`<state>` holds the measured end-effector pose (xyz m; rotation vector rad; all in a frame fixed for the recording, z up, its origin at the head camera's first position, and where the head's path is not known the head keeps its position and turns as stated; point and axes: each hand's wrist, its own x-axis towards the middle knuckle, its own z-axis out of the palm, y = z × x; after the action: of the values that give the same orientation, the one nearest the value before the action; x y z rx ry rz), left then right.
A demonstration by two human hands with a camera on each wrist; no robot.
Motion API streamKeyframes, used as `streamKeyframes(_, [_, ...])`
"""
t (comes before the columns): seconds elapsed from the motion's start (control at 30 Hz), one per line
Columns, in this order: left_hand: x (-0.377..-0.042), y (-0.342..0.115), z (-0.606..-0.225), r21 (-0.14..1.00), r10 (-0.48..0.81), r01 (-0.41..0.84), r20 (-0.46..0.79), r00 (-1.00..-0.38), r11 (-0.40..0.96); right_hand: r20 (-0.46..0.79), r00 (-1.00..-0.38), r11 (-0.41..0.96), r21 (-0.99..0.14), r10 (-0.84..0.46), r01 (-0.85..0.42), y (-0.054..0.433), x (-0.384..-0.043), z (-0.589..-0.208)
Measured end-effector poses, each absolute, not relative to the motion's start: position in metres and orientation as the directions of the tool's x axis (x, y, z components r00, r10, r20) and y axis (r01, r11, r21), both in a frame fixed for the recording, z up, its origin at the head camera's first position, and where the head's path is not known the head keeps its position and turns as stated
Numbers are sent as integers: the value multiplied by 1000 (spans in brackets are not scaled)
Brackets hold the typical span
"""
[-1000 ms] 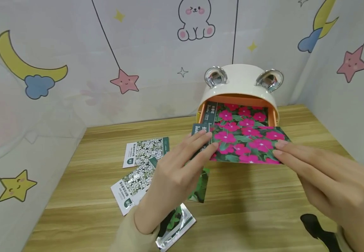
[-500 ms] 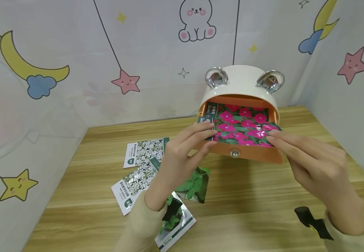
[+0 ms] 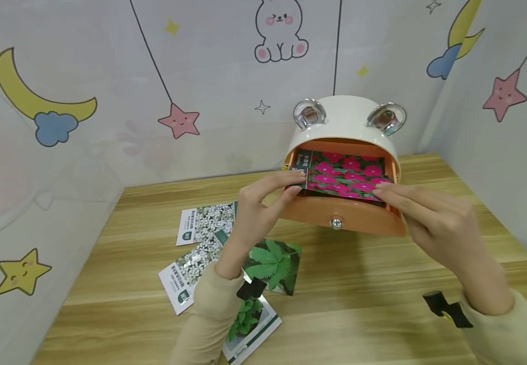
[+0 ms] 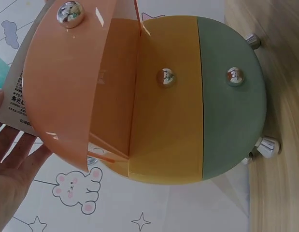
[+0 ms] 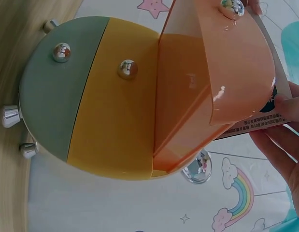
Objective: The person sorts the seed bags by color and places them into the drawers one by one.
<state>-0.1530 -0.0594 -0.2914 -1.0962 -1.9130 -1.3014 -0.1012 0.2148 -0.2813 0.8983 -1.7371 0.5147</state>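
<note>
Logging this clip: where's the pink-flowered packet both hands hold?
In the head view, the held packet is right of centre, between left hand and right hand, over the open orange drawer.

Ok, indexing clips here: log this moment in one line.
left hand: holds flower packet | right hand: holds same packet | orange drawer: open, beneath packet

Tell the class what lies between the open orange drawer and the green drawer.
The yellow drawer lies between the orange drawer and the green drawer; both wrist views show it.
</note>
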Motion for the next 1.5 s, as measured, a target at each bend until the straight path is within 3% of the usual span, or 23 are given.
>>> streamKeyframes(0.4, [-165, -59, -305, 624, 311, 774, 717, -624, 112, 899, -259, 675, 53, -353, -736, 226, -113, -292])
streamKeyframes(0.67, [-171, -58, -309, 636, 305, 758, 700, -646, 146, 865, -336, 704, 26, -371, -710, 236, -120, -301])
streamKeyframes(0.97, [-172, -56, -308, 717, 286, 675, 619, -731, 173, 851, -415, 560, -183, -321, -808, 238, -130, -307])
streamKeyframes(1.17, [-172, -54, -308, 782, 272, 603, 552, -788, 160, 826, -481, 510, -290, -294, -810, 239, -131, -312])
streamKeyframes(1.5, [-174, -53, -309, 817, 272, 567, 526, -806, 101, 765, -567, 521, -364, -305, -772, 240, -127, -312])
